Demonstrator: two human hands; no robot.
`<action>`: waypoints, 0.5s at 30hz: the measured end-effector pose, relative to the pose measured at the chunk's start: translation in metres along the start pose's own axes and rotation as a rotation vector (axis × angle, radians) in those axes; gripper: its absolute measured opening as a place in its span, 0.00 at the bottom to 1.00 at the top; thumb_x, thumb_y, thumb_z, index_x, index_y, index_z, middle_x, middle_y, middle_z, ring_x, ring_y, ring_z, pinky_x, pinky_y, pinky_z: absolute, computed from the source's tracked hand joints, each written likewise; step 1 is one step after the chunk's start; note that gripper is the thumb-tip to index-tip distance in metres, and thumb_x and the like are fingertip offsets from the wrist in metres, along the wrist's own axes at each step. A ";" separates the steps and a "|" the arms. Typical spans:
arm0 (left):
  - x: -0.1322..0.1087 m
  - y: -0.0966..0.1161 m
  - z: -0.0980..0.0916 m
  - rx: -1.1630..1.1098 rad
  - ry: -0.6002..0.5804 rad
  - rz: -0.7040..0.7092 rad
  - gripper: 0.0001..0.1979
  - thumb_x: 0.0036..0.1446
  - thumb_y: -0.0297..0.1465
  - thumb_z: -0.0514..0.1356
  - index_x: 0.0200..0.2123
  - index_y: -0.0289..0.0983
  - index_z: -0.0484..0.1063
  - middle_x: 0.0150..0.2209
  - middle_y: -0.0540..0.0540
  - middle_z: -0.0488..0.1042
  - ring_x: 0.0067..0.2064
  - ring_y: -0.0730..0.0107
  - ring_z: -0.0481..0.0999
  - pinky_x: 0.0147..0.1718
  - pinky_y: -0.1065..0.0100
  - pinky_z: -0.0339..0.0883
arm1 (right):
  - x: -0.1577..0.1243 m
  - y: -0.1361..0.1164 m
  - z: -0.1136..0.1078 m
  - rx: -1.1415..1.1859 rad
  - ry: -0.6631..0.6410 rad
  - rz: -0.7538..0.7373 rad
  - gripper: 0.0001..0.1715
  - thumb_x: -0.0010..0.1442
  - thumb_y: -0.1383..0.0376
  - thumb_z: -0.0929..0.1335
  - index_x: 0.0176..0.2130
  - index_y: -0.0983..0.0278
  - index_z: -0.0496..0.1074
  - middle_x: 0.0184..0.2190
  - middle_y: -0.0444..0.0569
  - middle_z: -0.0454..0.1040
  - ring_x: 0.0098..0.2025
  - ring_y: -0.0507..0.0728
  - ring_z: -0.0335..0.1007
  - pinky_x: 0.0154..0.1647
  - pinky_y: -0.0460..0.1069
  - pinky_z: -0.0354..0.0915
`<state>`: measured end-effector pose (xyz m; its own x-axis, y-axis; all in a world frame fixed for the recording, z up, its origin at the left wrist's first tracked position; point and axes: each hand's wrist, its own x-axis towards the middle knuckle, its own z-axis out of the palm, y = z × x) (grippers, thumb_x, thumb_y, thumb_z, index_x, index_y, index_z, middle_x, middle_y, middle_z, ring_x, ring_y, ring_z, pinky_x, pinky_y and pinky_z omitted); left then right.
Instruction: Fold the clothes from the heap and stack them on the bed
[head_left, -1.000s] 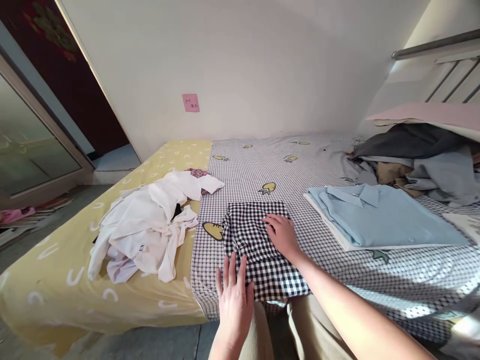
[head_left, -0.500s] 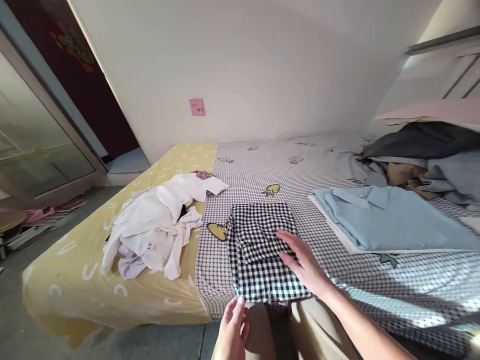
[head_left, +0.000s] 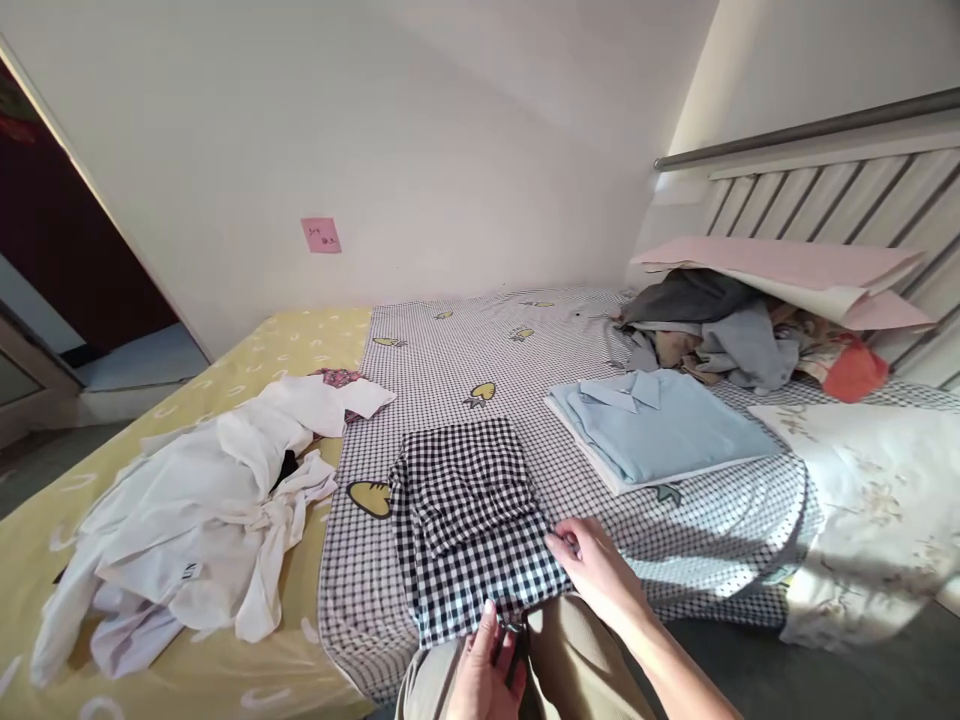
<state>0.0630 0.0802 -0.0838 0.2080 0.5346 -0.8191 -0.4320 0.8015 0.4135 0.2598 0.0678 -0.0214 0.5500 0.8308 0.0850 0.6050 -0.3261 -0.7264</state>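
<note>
A black-and-white checked garment (head_left: 480, 500) lies folded on the bed in front of me, its upper part doubled over and slightly rumpled. My left hand (head_left: 489, 665) is at its front edge, thumb on top and fingers curled beneath. At the right edge, near the front corner, my right hand (head_left: 600, 575) pinches the cloth between thumb and fingers. To the right lies a neatly folded light blue shirt (head_left: 667, 425), its collar showing, on top of something white. A loose heap of white clothes (head_left: 225, 500) lies to the left.
Yellow patterned fabric (head_left: 300, 335) covers the bed's left side, a checked sheet (head_left: 465, 330) the rest. Dark and grey clothes (head_left: 705, 310) are piled at the far right under pink card (head_left: 787, 262). A floral white cloth (head_left: 877, 510) hangs at the right; a pink note (head_left: 321, 235) is on the wall.
The view has turned right. My right hand has moved from the top of the checked garment to its right edge. My left hand has shifted right along the front edge.
</note>
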 end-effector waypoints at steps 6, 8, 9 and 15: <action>0.004 -0.018 0.006 0.002 -0.017 0.241 0.13 0.53 0.43 0.64 0.40 0.46 0.71 0.44 0.44 0.82 0.59 0.56 0.78 0.54 0.60 0.73 | -0.033 -0.011 0.011 0.505 -0.107 0.226 0.17 0.50 0.55 0.74 0.38 0.59 0.73 0.34 0.46 0.75 0.32 0.57 0.74 0.33 0.50 0.69; 0.000 -0.017 0.011 -0.021 -0.028 0.284 0.14 0.55 0.46 0.62 0.42 0.47 0.72 0.45 0.43 0.82 0.58 0.57 0.79 0.53 0.59 0.75 | -0.040 -0.021 0.016 0.775 -0.211 0.372 0.19 0.53 0.53 0.74 0.41 0.59 0.72 0.27 0.41 0.72 0.22 0.51 0.66 0.22 0.46 0.59; -0.002 -0.015 0.015 -0.028 -0.034 0.298 0.16 0.56 0.48 0.60 0.43 0.47 0.72 0.46 0.42 0.83 0.57 0.57 0.79 0.52 0.59 0.75 | -0.043 -0.027 0.019 0.879 -0.231 0.417 0.19 0.52 0.52 0.75 0.39 0.60 0.72 0.24 0.39 0.69 0.20 0.49 0.62 0.20 0.45 0.54; -0.014 0.013 0.014 0.049 -0.027 0.346 0.15 0.54 0.43 0.62 0.44 0.45 0.75 0.46 0.41 0.83 0.54 0.56 0.82 0.50 0.59 0.78 | -0.066 -0.046 0.024 1.182 -0.183 0.466 0.19 0.52 0.53 0.76 0.27 0.59 0.68 0.20 0.38 0.63 0.21 0.50 0.58 0.26 0.48 0.59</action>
<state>0.0663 0.0870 -0.0617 0.0805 0.7830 -0.6167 -0.4381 0.5836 0.6837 0.1818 0.0387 -0.0099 0.4269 0.8271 -0.3656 -0.5504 -0.0831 -0.8307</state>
